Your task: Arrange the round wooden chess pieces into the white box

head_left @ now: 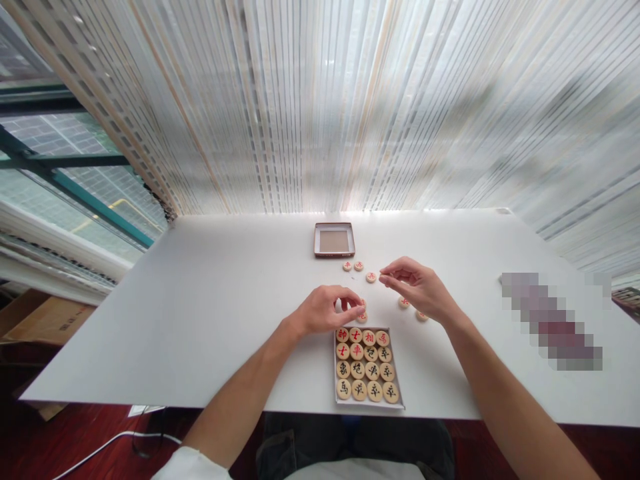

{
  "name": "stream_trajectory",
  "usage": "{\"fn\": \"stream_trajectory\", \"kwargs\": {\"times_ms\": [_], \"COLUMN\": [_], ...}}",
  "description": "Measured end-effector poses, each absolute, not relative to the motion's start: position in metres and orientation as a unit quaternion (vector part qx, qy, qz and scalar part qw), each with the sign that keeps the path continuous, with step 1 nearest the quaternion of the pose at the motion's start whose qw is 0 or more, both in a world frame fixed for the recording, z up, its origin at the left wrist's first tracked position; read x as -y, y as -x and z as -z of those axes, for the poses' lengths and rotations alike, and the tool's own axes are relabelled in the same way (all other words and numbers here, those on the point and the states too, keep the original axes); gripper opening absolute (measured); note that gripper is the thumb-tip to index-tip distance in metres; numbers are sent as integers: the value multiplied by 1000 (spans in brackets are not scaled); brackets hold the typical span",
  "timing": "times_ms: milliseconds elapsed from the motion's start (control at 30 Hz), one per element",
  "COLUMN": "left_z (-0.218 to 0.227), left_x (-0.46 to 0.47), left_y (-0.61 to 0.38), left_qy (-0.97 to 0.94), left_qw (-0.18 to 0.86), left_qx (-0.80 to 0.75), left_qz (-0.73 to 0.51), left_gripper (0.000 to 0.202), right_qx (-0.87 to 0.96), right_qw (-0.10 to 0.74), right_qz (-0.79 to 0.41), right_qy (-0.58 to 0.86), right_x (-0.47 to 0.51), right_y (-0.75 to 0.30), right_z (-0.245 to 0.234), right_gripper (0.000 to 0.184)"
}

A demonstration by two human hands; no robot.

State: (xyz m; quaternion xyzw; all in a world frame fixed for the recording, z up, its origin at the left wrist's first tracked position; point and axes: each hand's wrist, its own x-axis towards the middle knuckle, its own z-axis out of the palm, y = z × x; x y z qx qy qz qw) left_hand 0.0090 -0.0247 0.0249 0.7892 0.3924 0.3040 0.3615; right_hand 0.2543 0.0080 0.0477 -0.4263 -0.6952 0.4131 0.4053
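My left hand (334,309) is curled just above the far edge of a shallow box (337,367), thumb and index finger closed round a partly hidden Chinese chess piece. Another Chinese chess piece (362,318) shows just under the thumb. Rows of wooden pieces with red and black characters fill the box. My right hand (417,287) reaches in from the right, its thumb and index finger slightly apart beside a red-marked piece (371,277) on the table. Two more red-marked pieces (359,266) lie a little farther off.
Behind the loose pieces rests a shallow box lid (334,256), inside up. Below my right hand lie pieces (404,303) partly covered by it. A blurred-out object (553,323) is on the right of the white table (240,260). A striped curtain (320,120) hangs along the far edge.
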Motion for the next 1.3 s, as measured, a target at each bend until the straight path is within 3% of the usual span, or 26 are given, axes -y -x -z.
{"fn": "stream_trajectory", "kwargs": {"times_ms": [333,500,700,1300], "left_z": [-26,-25,-25,-22], "left_x": [30,31,34,36], "left_y": [-8,-10,-13,-16], "left_qy": [-818,-831,-846,-851], "left_qw": [386,370,335,323], "left_qx": [-355,-352,-349,-346], "left_qz": [-235,-222,-227,-227], "left_gripper": [27,33,32,25], "right_qx": [687,696,713,779], "right_qw": [410,350,310,307], "right_qz": [-428,-391,-329,-177], "right_qy": [421,490,536,517], "right_x": [87,120,131,130], "right_y": [-253,-242,-230,-219], "right_z": [-47,-39,-34,-14], "right_gripper": [20,19,21,15]}}
